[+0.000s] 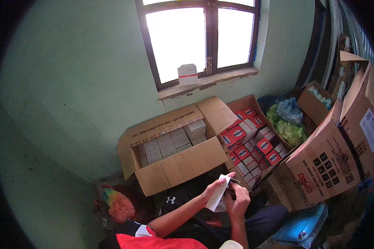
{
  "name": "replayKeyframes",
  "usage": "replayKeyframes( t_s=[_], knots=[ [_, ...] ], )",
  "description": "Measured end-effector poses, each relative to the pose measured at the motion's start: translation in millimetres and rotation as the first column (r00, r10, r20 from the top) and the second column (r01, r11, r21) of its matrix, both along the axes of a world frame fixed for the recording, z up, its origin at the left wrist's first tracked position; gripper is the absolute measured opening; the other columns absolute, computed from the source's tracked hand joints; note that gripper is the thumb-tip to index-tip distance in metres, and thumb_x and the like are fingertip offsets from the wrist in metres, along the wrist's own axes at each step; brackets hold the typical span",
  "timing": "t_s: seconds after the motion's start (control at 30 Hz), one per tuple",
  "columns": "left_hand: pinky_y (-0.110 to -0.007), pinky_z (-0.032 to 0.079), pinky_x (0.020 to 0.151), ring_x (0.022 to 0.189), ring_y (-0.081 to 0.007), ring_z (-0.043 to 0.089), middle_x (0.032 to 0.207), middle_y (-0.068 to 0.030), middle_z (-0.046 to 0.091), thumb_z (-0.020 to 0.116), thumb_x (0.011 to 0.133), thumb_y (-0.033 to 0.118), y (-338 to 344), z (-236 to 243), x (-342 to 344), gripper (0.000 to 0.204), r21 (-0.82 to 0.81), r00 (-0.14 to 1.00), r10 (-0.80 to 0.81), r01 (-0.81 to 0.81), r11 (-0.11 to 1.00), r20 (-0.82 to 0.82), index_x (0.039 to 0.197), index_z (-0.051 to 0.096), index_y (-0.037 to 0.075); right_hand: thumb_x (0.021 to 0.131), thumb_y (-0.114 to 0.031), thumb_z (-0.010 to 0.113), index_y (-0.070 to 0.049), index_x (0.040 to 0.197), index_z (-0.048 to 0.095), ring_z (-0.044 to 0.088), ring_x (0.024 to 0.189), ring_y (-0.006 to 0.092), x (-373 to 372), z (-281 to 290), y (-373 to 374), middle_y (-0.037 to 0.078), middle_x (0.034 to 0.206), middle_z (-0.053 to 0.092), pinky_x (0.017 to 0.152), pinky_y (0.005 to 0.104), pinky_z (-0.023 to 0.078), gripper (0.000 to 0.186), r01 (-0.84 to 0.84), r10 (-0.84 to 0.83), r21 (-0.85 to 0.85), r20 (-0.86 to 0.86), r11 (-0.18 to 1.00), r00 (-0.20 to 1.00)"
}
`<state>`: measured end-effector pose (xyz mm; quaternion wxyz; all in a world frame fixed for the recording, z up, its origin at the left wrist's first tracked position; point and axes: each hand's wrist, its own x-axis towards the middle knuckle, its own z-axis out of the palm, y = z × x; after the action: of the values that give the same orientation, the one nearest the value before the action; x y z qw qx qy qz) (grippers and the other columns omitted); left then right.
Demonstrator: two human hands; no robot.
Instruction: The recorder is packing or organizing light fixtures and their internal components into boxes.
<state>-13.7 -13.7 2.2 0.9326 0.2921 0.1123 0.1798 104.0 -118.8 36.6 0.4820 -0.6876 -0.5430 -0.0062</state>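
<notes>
A small white cardboard box point(217, 196) is held tilted above my lap, its upper end open and dark inside. My left hand point(212, 191) is closed round its left side, with the thumb along the edge. At the right side of the same box, my right hand point(239, 201) has its fingers bent against the open end. Whether those fingertips reach inside cannot be seen. Just beyond my hands stands an open brown carton point(183, 166) with rows of small white boxes point(167, 145) in it.
Right of that carton, another one holds red and white boxes point(264, 146). Green and blue plastic bags point(290, 129) lie behind it. A tall cardboard carton point(324, 166) leans at the right, near a blue stool-like object point(301, 226). A white box point(188, 75) stands on the windowsill.
</notes>
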Motion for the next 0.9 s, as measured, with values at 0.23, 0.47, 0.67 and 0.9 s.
replayKeyframes(
  t_s=[0.23, 0.47, 0.67, 0.9],
  knots=[
    [-0.040, 0.051, 0.106, 0.120, -0.0237, 0.066, 0.142, -0.0131, 0.064, 0.051, 0.106, 0.058, 17, -2, -7, 0.083, -0.073, 0.990, 0.143, -0.142, 0.987, 0.009, 0.170, 0.032, 0.009, 0.079, -0.012, 0.085, -0.003, 0.107, 0.079, 0.076, 0.097, 0.0358, -1, 14, -13, 0.016, 0.100, 0.079, 0.089, 0.0442, 0.060, 0.030, -0.279, 0.202, -0.227, -0.309, 0.933, 0.929],
    [-0.044, 0.050, 0.112, 0.122, -0.0277, 0.068, 0.137, -0.0160, 0.069, 0.051, 0.108, 0.054, 9, -13, -16, 0.068, -0.088, 0.986, 0.154, -0.158, 0.983, -0.060, 0.154, 0.053, 0.003, 0.084, -0.007, 0.082, -0.006, 0.108, 0.078, 0.072, 0.093, 0.0325, -11, -1, 17, 0.013, 0.101, 0.077, 0.084, 0.0451, 0.058, 0.024, -0.063, 0.063, -0.024, -0.006, 0.998, 0.998],
    [-0.045, 0.052, 0.107, 0.118, -0.0314, 0.068, 0.135, -0.0181, 0.068, 0.046, 0.107, 0.064, 27, -27, -35, 0.081, -0.183, 0.965, 0.212, -0.183, 0.966, 0.155, 0.149, 0.053, -0.005, 0.083, -0.015, 0.087, -0.005, 0.106, 0.079, 0.077, 0.086, 0.0310, -30, 15, 0, 0.014, 0.098, 0.077, 0.079, 0.0412, 0.061, 0.027, -0.479, 0.432, -0.109, -0.292, 0.871, 0.853],
    [-0.047, 0.051, 0.113, 0.124, -0.0318, 0.067, 0.141, -0.0201, 0.066, 0.044, 0.108, 0.062, 26, 0, -41, 0.079, -0.051, 0.971, 0.239, -0.240, 0.969, -0.026, 0.150, 0.054, -0.004, 0.088, -0.023, 0.080, -0.006, 0.107, 0.075, 0.071, 0.091, 0.0346, -24, 5, 36, 0.014, 0.098, 0.074, 0.084, 0.0461, 0.057, 0.026, -0.137, 0.137, -0.014, 0.121, 0.991, 0.983]
  ],
)
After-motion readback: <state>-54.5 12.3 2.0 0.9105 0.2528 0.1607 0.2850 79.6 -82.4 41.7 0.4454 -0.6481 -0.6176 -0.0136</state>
